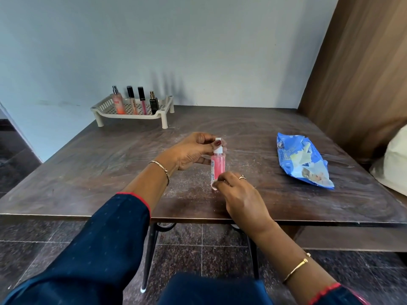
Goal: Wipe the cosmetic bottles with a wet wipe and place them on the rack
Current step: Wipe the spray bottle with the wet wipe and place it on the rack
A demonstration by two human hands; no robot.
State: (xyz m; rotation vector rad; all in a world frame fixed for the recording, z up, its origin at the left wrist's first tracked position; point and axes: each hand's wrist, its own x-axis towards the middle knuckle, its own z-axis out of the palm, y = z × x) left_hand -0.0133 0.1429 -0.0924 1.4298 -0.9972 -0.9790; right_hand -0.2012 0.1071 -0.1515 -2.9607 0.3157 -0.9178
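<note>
A pink bottle [217,165] with a white spray cap stands upright over the middle of the dark wooden table [110,168]. My left hand [191,151] grips it near the cap and upper body. My right hand [239,193] presses a small white wet wipe [214,184] against the bottle's lower part, most of the wipe hidden under my fingers. At the table's far left stands a cream rack [163,114] holding several bottles: a peach spray bottle [118,102], two slim tubes with black caps [133,100], and a small dark bottle [153,103].
A blue wet-wipe pack [302,160] lies on the table to the right. A wooden panel [356,73] rises at the right, with a pale cushion [394,159] beside it. The wall runs behind the table. Tiled floor lies below the near edge.
</note>
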